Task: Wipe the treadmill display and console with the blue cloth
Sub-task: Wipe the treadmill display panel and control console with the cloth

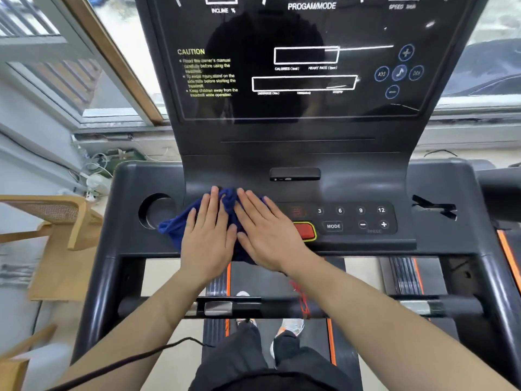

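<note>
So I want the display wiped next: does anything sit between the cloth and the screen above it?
Nothing visible blocks the way. Both the left hand and right hand press flat on the blue cloth on the console. Above it, the dark panel rises bare to the display; the small black slot lies right of that path.

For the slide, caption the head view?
Both hands, left and right, press the cloth flat on the console.

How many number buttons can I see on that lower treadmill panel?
4, in one row right of the hands: 3, 6, 9 and 12. The blue cloth and both hands cover the panel's left part, so more may be hidden there.
</note>
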Demonstrator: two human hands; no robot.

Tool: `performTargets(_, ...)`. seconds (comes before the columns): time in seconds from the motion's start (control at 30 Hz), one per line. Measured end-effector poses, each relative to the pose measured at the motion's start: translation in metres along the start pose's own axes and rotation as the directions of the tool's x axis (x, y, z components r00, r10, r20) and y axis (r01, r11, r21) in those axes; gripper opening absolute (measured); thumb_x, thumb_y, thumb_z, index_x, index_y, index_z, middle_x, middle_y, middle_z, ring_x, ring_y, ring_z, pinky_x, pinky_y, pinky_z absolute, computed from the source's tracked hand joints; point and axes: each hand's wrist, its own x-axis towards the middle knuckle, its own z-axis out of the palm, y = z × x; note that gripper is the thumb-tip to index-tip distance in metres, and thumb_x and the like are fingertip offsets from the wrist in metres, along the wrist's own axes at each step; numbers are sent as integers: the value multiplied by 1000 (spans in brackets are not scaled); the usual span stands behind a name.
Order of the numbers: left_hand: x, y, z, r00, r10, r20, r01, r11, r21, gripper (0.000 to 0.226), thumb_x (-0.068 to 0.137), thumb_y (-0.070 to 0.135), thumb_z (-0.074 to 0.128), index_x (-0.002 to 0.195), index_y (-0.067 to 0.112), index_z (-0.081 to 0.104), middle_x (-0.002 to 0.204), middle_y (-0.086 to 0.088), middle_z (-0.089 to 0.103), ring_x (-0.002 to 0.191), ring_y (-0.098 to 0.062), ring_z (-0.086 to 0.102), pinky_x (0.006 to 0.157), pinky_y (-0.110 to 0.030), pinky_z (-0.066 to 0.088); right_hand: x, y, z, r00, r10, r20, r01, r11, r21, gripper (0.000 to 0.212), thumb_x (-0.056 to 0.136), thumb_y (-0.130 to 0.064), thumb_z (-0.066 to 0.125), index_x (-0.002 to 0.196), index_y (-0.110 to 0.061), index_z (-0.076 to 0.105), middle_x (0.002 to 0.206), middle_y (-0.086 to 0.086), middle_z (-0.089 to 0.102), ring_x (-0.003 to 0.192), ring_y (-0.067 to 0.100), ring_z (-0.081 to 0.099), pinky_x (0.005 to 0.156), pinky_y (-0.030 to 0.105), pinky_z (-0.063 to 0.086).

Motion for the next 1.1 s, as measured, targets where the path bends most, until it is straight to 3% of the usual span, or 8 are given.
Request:
performTargets(0.2,21,95,5,973,230,6,-229,972,-50,64,102,41,21,157,11,24,167,-9,15,153,-26,18,121,-47,23,-69,85,-8,969,245,16,-244,969,-27,74,101,-55,26,157,-7,29,169,11,11,157,22,9,127,45,15)
performTargets(0.3,25,146,12,908,419,9,-416,905,-90,60,102,40,27,154,11,36,164,-9,26,149,-26,30,119,-47,31,-111,125,-7,901,434,7,-434,901,-7,73,100,-53,23,150,-3,43,169,13,10,156,26,10,126,45,14)
performTargets(0.43,34,157,7,875,482,35,-478,874,-81,59,103,38,26,156,13,31,165,-8,21,151,-23,25,121,-42,27,-102,121,-10,788,611,-79,-610,791,40,69,100,-44,22,143,3,49,166,21,16,155,34,16,124,50,18)
performTargets(0.5,30,136,4,902,431,22,-430,901,-55,59,103,38,25,156,12,30,165,-8,21,151,-22,26,120,-40,29,-80,101,-11,786,609,-107,-605,793,68,69,100,-41,22,150,3,41,166,24,17,155,36,15,124,51,18)
performTargets(0.6,16,98,3,949,314,7,-314,949,-35,59,104,38,25,156,11,30,165,-9,23,151,-23,27,119,-41,29,-62,72,-4,908,408,-93,-403,912,74,67,101,-42,26,156,-5,31,168,18,13,156,30,10,126,48,13)
performTargets(0.7,12,92,0,964,263,36,-262,965,-30,60,103,38,23,157,11,26,166,-8,19,152,-24,22,121,-43,27,-69,87,-3,955,289,-63,-289,957,12,70,102,-47,28,158,-5,28,169,14,10,157,25,9,127,44,11)
performTargets(0.97,47,230,12,866,497,62,-495,868,-34,62,100,36,20,158,11,23,167,-8,15,153,-27,20,122,-46,23,-137,165,-8,747,657,-96,-660,751,3,66,99,-37,26,154,-1,34,166,20,17,155,32,16,124,48,15)
performTargets(1.1,22,209,13,758,646,92,-648,761,1,61,97,30,32,154,9,35,164,-10,26,149,-27,30,120,-43,29,-168,132,1,782,614,-105,-617,787,10,63,98,-33,31,155,-5,35,166,18,20,155,32,16,125,47,13)
